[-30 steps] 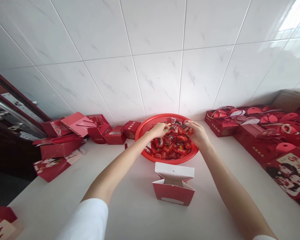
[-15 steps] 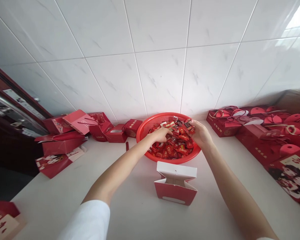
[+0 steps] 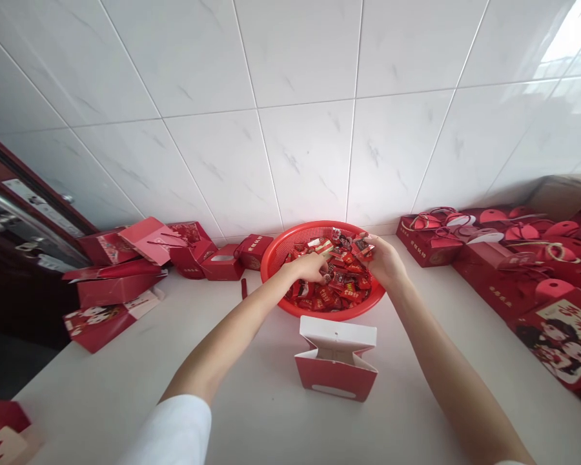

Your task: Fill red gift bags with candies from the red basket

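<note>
A red plastic basket [image 3: 274, 284] stands against the wall, filled with wrapped candies [image 3: 336, 294] in mostly red wrappers. My left hand [image 3: 311, 267] reaches into its left middle, fingers curled down among the candies; what the fingertips hold, if anything, is hidden. Over the basket's right rim, my right hand [image 3: 385, 258] pinches a dark red wrapped candy [image 3: 363, 247] between thumb and fingers. In front of the basket a red and white paper gift box [image 3: 336, 374] stands upright with its top open and its white flap raised.
Several red gift boxes [image 3: 121, 278] are stacked and scattered at the left, near a dark door frame [image 3: 33, 194]. Many closed red boxes with cord handles [image 3: 508, 258] crowd the right side. A small dark red strip [image 3: 244, 289] lies left of the basket on the white table [image 3: 242, 420].
My left hand has shifted slightly down among the candies, its fingers more curled. My right hand keeps its candy at the basket's right rim. The whole view has moved slightly.
</note>
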Demonstrator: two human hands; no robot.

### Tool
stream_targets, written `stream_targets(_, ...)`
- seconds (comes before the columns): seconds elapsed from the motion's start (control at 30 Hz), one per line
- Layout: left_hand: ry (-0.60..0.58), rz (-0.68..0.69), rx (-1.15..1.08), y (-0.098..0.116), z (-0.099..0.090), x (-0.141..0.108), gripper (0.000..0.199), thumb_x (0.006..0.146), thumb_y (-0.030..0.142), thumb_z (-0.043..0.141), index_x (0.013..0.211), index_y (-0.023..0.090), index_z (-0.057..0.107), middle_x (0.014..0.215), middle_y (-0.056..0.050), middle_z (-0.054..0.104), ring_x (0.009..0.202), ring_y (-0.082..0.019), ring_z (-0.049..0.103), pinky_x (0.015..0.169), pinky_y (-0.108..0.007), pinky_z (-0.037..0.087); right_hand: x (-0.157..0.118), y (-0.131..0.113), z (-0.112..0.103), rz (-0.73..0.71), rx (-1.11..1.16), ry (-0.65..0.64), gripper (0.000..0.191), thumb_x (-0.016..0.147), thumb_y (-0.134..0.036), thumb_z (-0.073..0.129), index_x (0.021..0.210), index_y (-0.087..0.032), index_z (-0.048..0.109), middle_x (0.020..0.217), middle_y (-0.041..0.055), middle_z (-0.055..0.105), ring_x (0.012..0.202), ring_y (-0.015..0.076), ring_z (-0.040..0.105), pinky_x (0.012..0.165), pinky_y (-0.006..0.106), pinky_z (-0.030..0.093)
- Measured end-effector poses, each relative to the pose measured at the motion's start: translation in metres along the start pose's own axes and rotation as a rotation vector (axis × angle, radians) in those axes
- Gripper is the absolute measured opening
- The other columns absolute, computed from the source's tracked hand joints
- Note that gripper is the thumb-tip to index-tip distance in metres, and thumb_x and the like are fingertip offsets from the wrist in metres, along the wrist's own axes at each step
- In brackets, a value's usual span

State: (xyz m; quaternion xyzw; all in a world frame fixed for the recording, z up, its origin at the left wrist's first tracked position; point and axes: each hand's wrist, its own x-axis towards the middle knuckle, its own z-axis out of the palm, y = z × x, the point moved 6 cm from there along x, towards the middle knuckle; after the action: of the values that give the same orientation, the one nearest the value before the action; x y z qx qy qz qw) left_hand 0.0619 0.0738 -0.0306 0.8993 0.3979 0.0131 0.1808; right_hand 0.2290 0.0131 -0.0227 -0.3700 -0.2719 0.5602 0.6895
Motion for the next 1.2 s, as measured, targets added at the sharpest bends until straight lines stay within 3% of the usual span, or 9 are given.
stream_targets(0.13,0.209,0.015,-0.241,-0.008,-0.022,-0.001,0.024,0.084,0.035,0.07,0.101,0.02,0.078,0.111,-0.009,0.076,0.108,-0.027,0.069,0.094,-0.032,0.05,-0.002,-0.002,0.004,-0.007,-0.015,-0.02,0.019,0.057,-0.025,0.079,0.072,-0.022,0.068,0.081,0.0016,0.073,0.082,0.0189,0.065,0.062,0.027,0.051)
stream_targets(0.23,0.344,0.084,-0.535,-0.009,-0.033,-0.002,0.029,0.088,0.035,0.065,0.106,0.015,0.075,0.115,-0.01,0.076,0.107,-0.025,0.07,0.094,-0.033,0.052,-0.003,-0.001,0.007,0.01,-0.045,-0.044,0.02,0.054,-0.024,0.08,0.069,-0.021,0.068,0.084,0.0024,0.074,0.085,0.0196,0.065,0.063,0.027,0.053)
stream_targets(0.53,0.339,0.155,-0.799,0.005,-0.032,-0.005,0.038,0.079,0.04,0.076,0.105,0.012,0.072,0.106,-0.012,0.076,0.094,-0.022,0.072,0.088,-0.034,0.056,-0.006,0.004,0.019,0.111,-0.12,-0.214,0.026,0.055,-0.027,0.088,0.073,-0.02,0.07,0.078,-0.0016,0.067,0.07,0.0135,0.059,0.056,0.026,0.05)
stream_targets(0.67,0.362,0.193,-0.813,0.008,-0.035,-0.008,0.032,0.083,0.04,0.071,0.101,0.014,0.072,0.107,-0.009,0.076,0.099,-0.022,0.071,0.092,-0.034,0.055,-0.005,0.003,0.017,0.087,-0.091,-0.181,0.027,0.056,-0.026,0.088,0.076,-0.019,0.071,0.072,-0.002,0.065,0.064,0.0127,0.058,0.056,0.026,0.051)
stream_targets(0.77,0.51,0.097,-0.796,-0.003,-0.043,-0.008,0.027,0.091,0.037,0.059,0.099,0.015,0.073,0.11,-0.009,0.076,0.104,-0.022,0.07,0.096,-0.034,0.053,0.0,0.001,0.01,0.051,-0.039,-0.084,0.022,0.057,-0.024,0.084,0.074,-0.02,0.07,0.075,-0.0015,0.066,0.066,0.0135,0.059,0.059,0.027,0.053)
stream_targets(0.9,0.639,-0.196,-0.609,-0.031,-0.046,-0.01,0.023,0.089,0.019,0.054,0.102,0.014,0.073,0.11,-0.01,0.076,0.104,-0.022,0.07,0.095,-0.032,0.054,0.003,0.002,0.005,0.052,-0.014,-0.031,0.019,0.057,-0.024,0.082,0.071,-0.022,0.068,0.077,-0.0014,0.068,0.068,0.0145,0.058,0.057,0.026,0.052)
stream_targets(1.0,0.511,-0.32,-0.333,-0.044,-0.041,-0.009,0.031,0.088,0.011,0.049,0.107,0.016,0.073,0.117,-0.01,0.075,0.108,-0.02,0.069,0.093,-0.028,0.053,0.003,0.002,0.004,0.053,-0.032,-0.039,0.021,0.058,-0.026,0.082,0.074,-0.022,0.068,0.076,-0.0015,0.067,0.07,0.0151,0.059,0.058,0.027,0.053)
stream_targets(1.1,0.278,-0.315,-0.161,-0.047,-0.027,-0.007,0.024,0.081,0.01,0.056,0.091,0.018,0.077,0.1,-0.007,0.079,0.09,-0.021,0.072,0.079,-0.027,0.054,0.003,0.002,0.003,0.053,-0.022,-0.024,0.019,0.06,-0.025,0.079,0.075,-0.022,0.068,0.079,-0.0013,0.068,0.072,0.0158,0.061,0.061,0.028,0.053)
stream_targets(1.2,0.158,-0.27,-0.116,-0.045,-0.016,-0.004,0.027,0.069,0.006,0.062,0.085,0.02,0.078,0.09,-0.005,0.079,0.083,-0.023,0.072,0.074,-0.027,0.053,0.003,0.003,0.003,0.055,-0.019,-0.024,0.018,0.06,-0.024,0.079,0.074,-0.022,0.069,0.079,-0.0007,0.069,0.073,0.0165,0.062,0.06,0.028,0.054)
